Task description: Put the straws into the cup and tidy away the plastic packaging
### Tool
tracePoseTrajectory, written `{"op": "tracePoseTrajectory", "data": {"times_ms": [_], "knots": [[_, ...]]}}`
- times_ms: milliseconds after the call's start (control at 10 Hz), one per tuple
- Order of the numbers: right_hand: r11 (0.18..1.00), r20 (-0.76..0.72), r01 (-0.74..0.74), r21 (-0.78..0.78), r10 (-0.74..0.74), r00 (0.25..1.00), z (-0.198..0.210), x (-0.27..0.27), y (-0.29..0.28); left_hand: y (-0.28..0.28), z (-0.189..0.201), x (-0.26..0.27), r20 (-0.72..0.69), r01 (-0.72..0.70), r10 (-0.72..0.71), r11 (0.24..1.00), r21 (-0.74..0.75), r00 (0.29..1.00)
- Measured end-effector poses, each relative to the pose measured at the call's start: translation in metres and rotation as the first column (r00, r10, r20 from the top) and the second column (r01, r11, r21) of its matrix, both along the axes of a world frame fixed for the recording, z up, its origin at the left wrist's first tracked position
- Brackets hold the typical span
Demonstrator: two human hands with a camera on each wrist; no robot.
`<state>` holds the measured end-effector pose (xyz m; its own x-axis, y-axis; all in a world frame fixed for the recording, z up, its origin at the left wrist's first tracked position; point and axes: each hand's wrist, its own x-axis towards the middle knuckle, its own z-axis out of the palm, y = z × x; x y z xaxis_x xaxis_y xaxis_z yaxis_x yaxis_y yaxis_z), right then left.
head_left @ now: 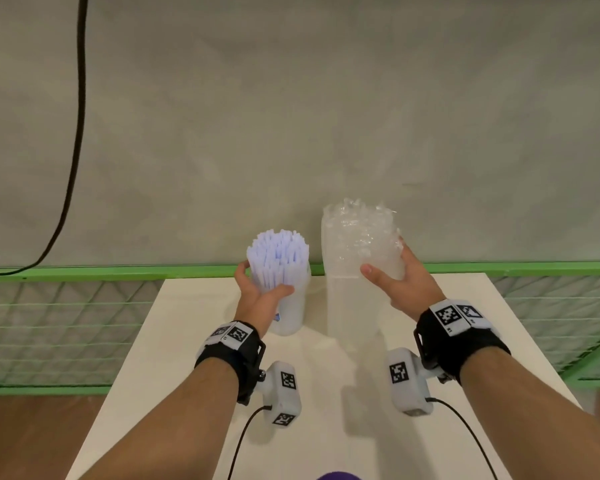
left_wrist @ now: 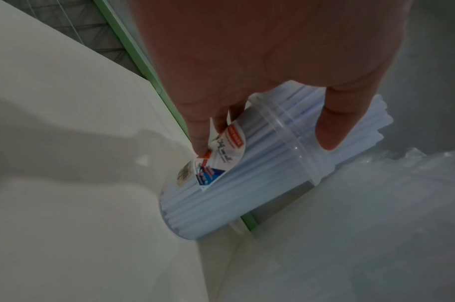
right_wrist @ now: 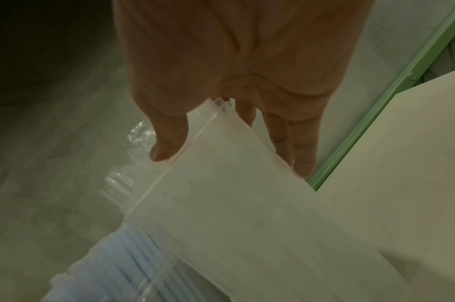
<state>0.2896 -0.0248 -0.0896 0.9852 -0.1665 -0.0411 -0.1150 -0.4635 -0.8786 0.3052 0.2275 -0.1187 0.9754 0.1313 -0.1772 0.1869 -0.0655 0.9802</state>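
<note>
A clear plastic cup (head_left: 290,317) stands on the white table (head_left: 187,341), packed with white straws (head_left: 278,258) that stick out above its rim. My left hand (head_left: 260,292) grips the cup at the rim. In the left wrist view its thumb lies across the rim of the cup (left_wrist: 247,194) onto the straws (left_wrist: 363,122). My right hand (head_left: 395,282) holds the clear plastic packaging (head_left: 357,237) upright just right of the cup, its top crumpled. The right wrist view shows the thumb and fingers of my right hand (right_wrist: 234,71) pinching the flat packaging (right_wrist: 247,194).
A green rail with wire mesh (head_left: 84,271) runs along the table's far edge. Beyond it is a grey floor, with a black cable (head_left: 80,133) at the left. A purple object (head_left: 336,476) shows at the bottom edge. The cup carries a printed sticker (left_wrist: 221,159).
</note>
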Motion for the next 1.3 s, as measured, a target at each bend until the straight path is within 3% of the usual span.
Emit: {"op": "tracePoseTrajectory", "data": {"times_ms": [500,700,800,900,1000,1100,1200,1300], "knots": [[0.998,-0.055,-0.034,0.050,0.037,0.998,0.003,0.009,-0.001,0.002,0.004,0.004,-0.016,-0.014,0.015,0.997,0.079,1.000],[0.999,-0.042,-0.042,0.029,0.043,0.998,0.023,-0.004,0.003,0.008,0.017,-0.002,-0.004,-0.004,0.004,0.984,0.177,1.000],[0.998,-0.013,-0.025,-0.062,0.024,1.000,0.044,-0.012,-0.003,0.014,0.040,-0.011,0.130,-0.063,0.005,0.895,0.441,0.991],[0.988,0.026,-0.009,-0.154,0.013,1.000,0.079,-0.021,-0.006,0.015,0.081,-0.026,0.216,-0.104,-0.097,0.643,0.759,0.972],[0.950,0.052,-0.030,-0.310,0.049,0.997,0.129,-0.043,-0.011,0.020,0.137,-0.049,0.085,0.013,-0.230,0.393,0.920,0.969],[0.882,0.036,-0.082,-0.464,0.111,0.993,0.186,-0.077,-0.015,0.028,0.199,-0.079,-0.060,0.165,-0.319,0.313,0.935,0.946],[0.806,0.063,-0.089,-0.585,0.154,0.986,0.245,-0.120,-0.016,0.032,0.264,-0.124,-0.094,0.204,-0.360,0.282,0.938,0.928],[0.781,0.107,-0.079,-0.620,0.184,0.977,0.284,-0.167,-0.017,0.033,0.306,-0.171,-0.083,0.167,-0.362,0.209,0.963,0.929]]}}
